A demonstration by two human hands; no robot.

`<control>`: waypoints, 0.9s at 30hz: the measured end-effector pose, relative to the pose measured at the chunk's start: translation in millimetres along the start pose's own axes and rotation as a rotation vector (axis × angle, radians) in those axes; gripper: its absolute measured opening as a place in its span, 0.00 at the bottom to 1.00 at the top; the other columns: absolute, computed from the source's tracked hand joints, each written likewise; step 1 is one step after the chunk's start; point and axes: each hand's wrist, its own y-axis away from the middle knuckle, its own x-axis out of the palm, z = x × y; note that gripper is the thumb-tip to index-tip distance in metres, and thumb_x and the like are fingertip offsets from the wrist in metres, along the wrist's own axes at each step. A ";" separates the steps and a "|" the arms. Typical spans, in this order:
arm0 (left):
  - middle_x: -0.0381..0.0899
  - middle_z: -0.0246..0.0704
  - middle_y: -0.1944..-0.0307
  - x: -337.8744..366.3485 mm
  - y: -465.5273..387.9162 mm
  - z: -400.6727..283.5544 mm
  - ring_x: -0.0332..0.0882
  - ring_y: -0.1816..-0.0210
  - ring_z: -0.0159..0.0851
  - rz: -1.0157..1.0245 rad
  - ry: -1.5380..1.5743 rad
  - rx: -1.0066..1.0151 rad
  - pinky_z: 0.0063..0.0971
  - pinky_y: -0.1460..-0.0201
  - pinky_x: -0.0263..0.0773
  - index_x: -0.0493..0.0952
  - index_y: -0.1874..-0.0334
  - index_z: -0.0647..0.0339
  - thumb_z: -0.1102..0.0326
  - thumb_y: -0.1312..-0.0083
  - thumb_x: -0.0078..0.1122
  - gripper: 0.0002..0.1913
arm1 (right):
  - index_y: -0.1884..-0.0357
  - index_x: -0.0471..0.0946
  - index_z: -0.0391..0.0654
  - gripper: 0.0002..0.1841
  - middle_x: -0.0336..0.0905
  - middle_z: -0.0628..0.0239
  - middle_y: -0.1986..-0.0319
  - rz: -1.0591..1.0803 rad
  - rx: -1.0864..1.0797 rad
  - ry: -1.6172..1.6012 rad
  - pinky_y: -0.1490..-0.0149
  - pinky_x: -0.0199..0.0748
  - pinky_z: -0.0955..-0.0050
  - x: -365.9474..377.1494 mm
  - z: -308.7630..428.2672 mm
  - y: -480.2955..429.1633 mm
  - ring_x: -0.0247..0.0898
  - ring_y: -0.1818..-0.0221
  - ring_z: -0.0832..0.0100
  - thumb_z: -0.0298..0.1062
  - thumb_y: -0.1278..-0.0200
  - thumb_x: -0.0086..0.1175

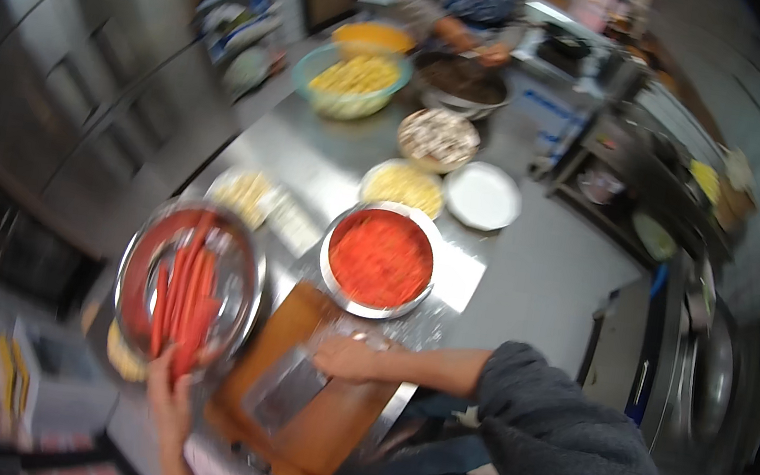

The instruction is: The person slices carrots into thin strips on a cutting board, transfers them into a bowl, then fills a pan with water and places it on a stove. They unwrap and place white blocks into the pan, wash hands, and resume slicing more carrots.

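Observation:
At the left of the metal table, my left hand (170, 379) reaches over the near rim of a wide stainless-steel bowl (251, 285). Its fingers close on the lower end of a carrot (196, 328); several other long orange-red carrots (176, 289) lie in that bowl. My right hand (348, 359) is closed around the handle end of a cleaver (286, 388). The broad blade lies over a wooden cutting board (329, 442), pointing down and left. Just beyond the board stands a metal bowl (440, 246) filled with finely shredded carrot (380, 259). Motion blur hides finer detail.
Farther along the table are plates of pale shreds (403, 188) and chopped whitish pieces (438, 135), a white plate (483, 196), and a teal bowl (308, 78) of yellow pieces. Across it, a person's hands (473, 41) work over a dark-filled pan (464, 82). Shelving (634, 193) stands right.

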 end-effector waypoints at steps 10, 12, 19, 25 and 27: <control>0.74 0.39 0.52 107.7 135.4 -37.8 0.69 0.47 0.46 0.299 0.034 -0.159 0.34 0.43 0.65 0.77 0.46 0.57 0.72 0.39 0.58 0.17 | 0.36 0.64 0.51 0.32 0.81 0.49 0.68 0.400 0.472 -0.438 0.60 0.77 0.54 -86.6 4.7 62.2 0.80 0.66 0.50 0.40 0.45 0.58; 0.74 0.39 0.52 123.2 131.6 -27.9 0.69 0.47 0.46 0.225 -0.073 -0.129 0.36 0.43 0.64 0.77 0.47 0.55 0.71 0.40 0.59 0.17 | 0.38 0.68 0.51 0.29 0.80 0.50 0.70 0.363 0.455 -0.441 0.62 0.77 0.57 -102.9 0.9 67.8 0.80 0.68 0.52 0.38 0.45 0.59; 0.72 0.38 0.50 177.3 140.5 -56.3 0.68 0.46 0.48 -0.237 -0.380 -0.153 0.45 0.45 0.62 0.78 0.54 0.56 0.66 0.45 0.65 0.16 | 0.46 0.75 0.48 0.20 0.76 0.55 0.80 0.347 0.550 -0.607 0.66 0.76 0.63 -105.9 22.8 58.0 0.78 0.74 0.56 0.36 0.43 0.59; 0.73 0.38 0.57 231.5 138.8 -64.2 0.70 0.51 0.46 -0.485 -0.372 -0.228 0.41 0.48 0.65 0.76 0.63 0.57 0.65 0.51 0.72 0.15 | 0.49 0.75 0.50 0.18 0.76 0.55 0.84 0.381 0.218 -0.269 0.73 0.74 0.58 -108.8 16.1 45.2 0.75 0.81 0.52 0.44 0.39 0.57; 0.73 0.38 0.56 239.6 142.0 -63.8 0.70 0.50 0.46 -0.554 -0.375 -0.230 0.42 0.47 0.65 0.77 0.63 0.58 0.66 0.51 0.71 0.15 | 0.48 0.75 0.50 0.18 0.75 0.55 0.85 0.444 0.156 -0.229 0.73 0.74 0.55 -117.8 10.1 48.3 0.75 0.82 0.51 0.45 0.38 0.56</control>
